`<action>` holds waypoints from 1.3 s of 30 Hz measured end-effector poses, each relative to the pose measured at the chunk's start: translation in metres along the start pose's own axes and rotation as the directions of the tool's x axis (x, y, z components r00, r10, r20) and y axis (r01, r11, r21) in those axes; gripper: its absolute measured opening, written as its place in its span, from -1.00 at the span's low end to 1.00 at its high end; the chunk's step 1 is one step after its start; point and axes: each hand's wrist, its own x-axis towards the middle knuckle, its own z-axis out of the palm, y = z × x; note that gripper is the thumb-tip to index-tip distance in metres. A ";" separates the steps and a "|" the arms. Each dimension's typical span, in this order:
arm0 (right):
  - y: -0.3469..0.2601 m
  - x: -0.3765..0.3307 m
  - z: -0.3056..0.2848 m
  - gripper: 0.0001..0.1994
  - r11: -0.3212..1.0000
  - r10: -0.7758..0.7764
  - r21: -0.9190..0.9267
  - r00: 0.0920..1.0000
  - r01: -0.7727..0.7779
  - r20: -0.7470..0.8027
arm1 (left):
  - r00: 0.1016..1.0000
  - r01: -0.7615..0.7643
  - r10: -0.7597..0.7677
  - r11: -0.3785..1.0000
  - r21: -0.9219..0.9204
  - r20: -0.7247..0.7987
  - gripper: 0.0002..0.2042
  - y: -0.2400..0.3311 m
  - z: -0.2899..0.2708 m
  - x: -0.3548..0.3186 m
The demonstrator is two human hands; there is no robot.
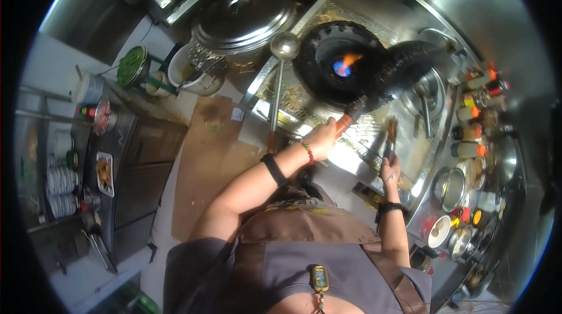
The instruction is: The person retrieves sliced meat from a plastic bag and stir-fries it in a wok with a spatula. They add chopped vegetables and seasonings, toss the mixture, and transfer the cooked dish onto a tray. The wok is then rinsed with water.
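Note:
My left hand (321,140) is closed around the wooden handle of a black wok (404,74). The wok is tipped up on its side, just right of the burner (313,62), where a blue and orange flame burns in the open ring. In my right hand (390,170) is a brush (391,137) with a brownish head, held upright below the wok. Its bristles are too blurred to make out well. A long-handled ladle (285,46) lies left of the burner, its bowl toward the far side.
Wet scraps cover the metal stovetop (275,94). A lidded pot (243,21) stands at the far left, near a white bucket (190,65). A metal basin (430,94) sits right of the wok. Bottles (468,132) and bowls (452,188) line the right shelf.

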 end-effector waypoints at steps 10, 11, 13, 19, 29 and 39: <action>-0.036 -0.042 0.009 -0.31 0.843 -0.538 -0.040 0.842 0.537 -0.037 | 0.999 -0.017 0.009 0.989 -0.147 -0.052 -0.65 -0.014 0.007 -0.008; -0.043 -0.051 0.020 -0.34 0.870 -0.486 -0.027 0.867 0.492 0.111 | 1.000 -0.003 0.000 0.978 -0.210 -0.014 -0.65 -0.012 -0.003 -0.007; -0.078 -0.077 0.051 -0.41 0.936 -0.340 0.038 0.869 0.350 0.358 | 0.996 0.057 -0.025 0.921 -0.386 0.087 -0.63 -0.023 -0.016 0.000; -0.223 -0.130 0.169 -0.50 0.831 -0.446 0.146 0.487 0.537 0.751 | 0.949 0.090 0.216 0.514 -0.853 0.231 -0.71 -0.106 -0.023 0.060; -0.252 -0.131 0.198 -0.80 0.661 -0.320 0.558 0.484 -0.502 0.814 | 0.863 -0.440 0.396 0.894 -0.081 -0.314 -0.71 -0.127 -0.089 0.053; -0.212 0.030 0.085 -0.56 0.184 -0.464 -0.137 -0.209 -0.973 0.861 | 0.243 -0.147 -0.667 0.693 -0.706 -0.705 -0.86 -0.452 -0.186 -0.256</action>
